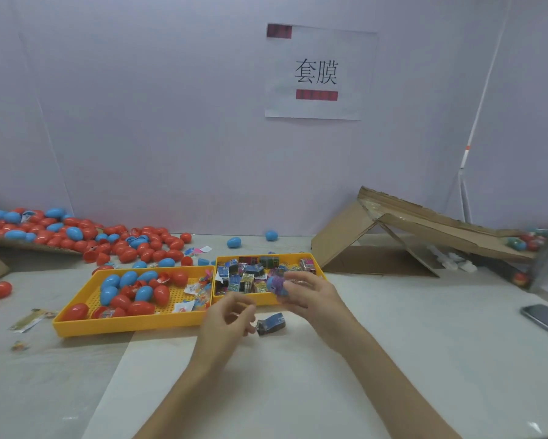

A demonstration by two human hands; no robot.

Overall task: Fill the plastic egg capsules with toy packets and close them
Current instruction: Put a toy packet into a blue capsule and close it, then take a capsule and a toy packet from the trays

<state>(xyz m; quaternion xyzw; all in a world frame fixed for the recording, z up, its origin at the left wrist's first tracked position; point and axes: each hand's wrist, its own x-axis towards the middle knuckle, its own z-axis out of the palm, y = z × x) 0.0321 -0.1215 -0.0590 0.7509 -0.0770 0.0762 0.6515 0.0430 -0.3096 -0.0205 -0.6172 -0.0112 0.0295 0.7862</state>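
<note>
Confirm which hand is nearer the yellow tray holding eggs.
Left. The left hand is just right of the egg tray; the right hand is farther right, at the packet tray.

Right hand (309,294) grips a blue capsule (274,285) over the packet tray (293,256); left hand (230,316) hangs loosely curled beside 1 packet (271,324).
</note>
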